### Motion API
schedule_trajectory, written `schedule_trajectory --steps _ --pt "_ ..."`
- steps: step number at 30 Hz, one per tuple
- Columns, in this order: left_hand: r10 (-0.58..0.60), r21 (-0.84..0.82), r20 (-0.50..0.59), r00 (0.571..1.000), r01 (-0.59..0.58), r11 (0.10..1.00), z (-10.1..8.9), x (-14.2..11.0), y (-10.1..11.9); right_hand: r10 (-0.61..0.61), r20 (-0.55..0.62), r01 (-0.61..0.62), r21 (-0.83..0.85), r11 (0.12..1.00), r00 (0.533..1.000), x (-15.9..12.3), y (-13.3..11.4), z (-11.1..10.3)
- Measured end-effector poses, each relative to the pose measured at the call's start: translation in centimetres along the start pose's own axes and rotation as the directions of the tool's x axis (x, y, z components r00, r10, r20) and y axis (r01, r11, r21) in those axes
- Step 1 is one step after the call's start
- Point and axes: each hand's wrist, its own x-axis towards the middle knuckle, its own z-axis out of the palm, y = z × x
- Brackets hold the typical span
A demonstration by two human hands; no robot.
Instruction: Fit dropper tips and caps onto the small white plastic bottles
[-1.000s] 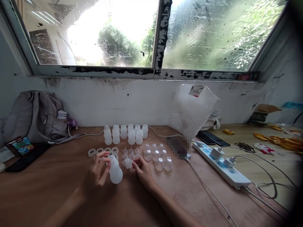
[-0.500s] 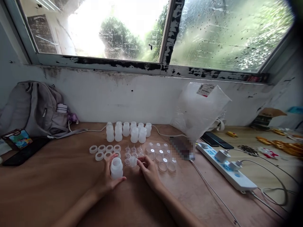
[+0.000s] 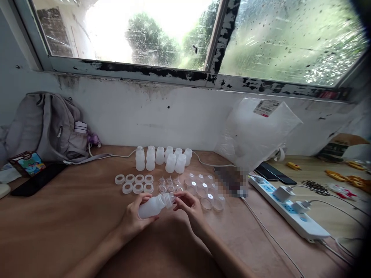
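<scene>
A frosted milky baby bottle lies tilted in my left hand, its mouth toward the right. The fingers and thumb of that hand wrap round the bottle's body. At the mouth sits a translucent screw collar, which my right hand pinches at its outer end with the fingertips. Whether the collar is threaded on or only touching I cannot tell. Clear silicone teats stand in rows just behind the hands. White rings lie in two rows to the left. Clear domed caps are grouped to the right.
Several frosted bottles stand upright at the back. A phone on a cable, a power strip and a plastic bag occupy the right. At the left are a grey backpack and a black flat object.
The bottle in my left hand has tipped from upright toward the right. My right hand has brought the translucent collar to its mouth. The camera view has shifted slightly.
</scene>
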Motion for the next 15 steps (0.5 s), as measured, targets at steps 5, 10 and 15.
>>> schedule_trajectory --steps 5,10,15 --pt "0.075 0.027 0.037 0.997 -0.076 0.997 0.19 -0.12 -0.03 0.008 0.035 -0.009 0.022 1.0 0.999 -0.14 0.35 0.41" --pt "0.121 0.084 0.026 0.992 -0.123 0.989 0.33 -0.22 -0.4 0.0 0.044 0.001 -0.008 1.0 0.999 -0.22 0.14 0.53" --pt "0.128 0.108 0.017 0.992 -0.129 0.986 0.33 -0.3 -0.63 0.003 0.047 -0.001 -0.048 0.999 0.999 -0.22 0.13 0.45"
